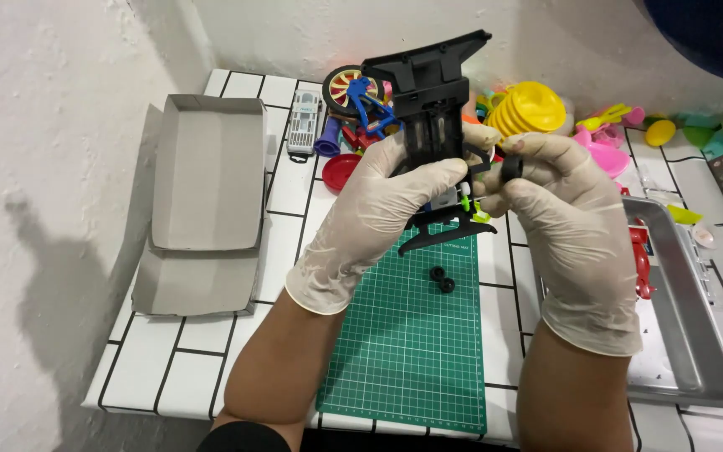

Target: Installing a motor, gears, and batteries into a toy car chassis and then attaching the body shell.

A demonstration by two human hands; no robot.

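On the white tiled worktop lies a green cutting mat, directly below both gloved hands. At the worktop's left edge sits a flattened grey cardboard box, lid open, well apart from the hands. At the right edge rests a metal tray, with a red toy part lying along its near left side.

Along the back wall spreads a heap of coloured plastic toys: a yellow ribbed piece, a blue toy bicycle with a red-and-yellow wheel, a red round lid and a small grey toy vehicle.

Above the mat, raised between the hands, is a black plastic toy chassis, held upright with its wide flat end at the top. The left hand wraps it from the left, its grip pressed around the chassis body. The right hand steadies the lower right side, and its fingertips pinch a small black wheel just beside the chassis. A small green piece shows at the chassis's lower end.

Two small black wheels lie touching each other on the mat, just under the hands.
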